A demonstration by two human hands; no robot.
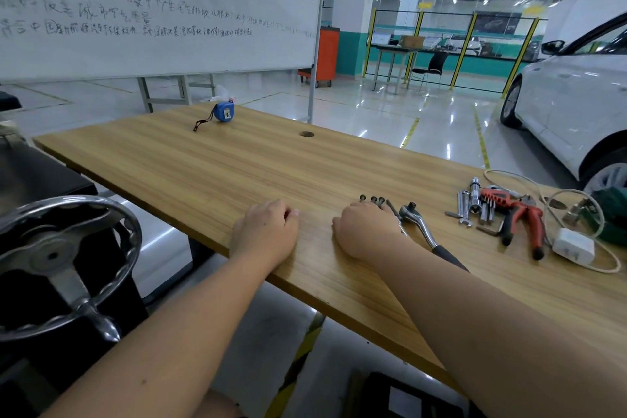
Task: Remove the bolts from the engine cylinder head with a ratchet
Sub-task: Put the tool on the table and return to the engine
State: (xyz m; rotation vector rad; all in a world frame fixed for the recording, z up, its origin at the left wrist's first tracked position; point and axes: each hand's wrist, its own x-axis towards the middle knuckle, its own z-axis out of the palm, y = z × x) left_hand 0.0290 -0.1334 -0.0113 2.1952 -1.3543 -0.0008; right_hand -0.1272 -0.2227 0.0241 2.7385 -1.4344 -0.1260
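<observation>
Both my hands rest on the wooden table (210, 173) near its front edge. My left hand (266, 229) lies palm down with fingers loosely curled and holds nothing. My right hand (368, 229) lies palm down too, its fingertips over the shafts of several dark bolts (373, 199) whose heads show just beyond the fingers. A chrome ratchet (419, 222) with a black grip lies right beside my right hand, its handle partly hidden under my forearm. No cylinder head shows in the head view.
A metal handwheel (57, 265) on a dark stand sits at the left. Red pliers (519, 217), sockets and small wrenches (470, 204) and a white charger (573, 246) lie at the right. A blue tape measure (224, 112) is far back. A whiteboard and a white car stand beyond.
</observation>
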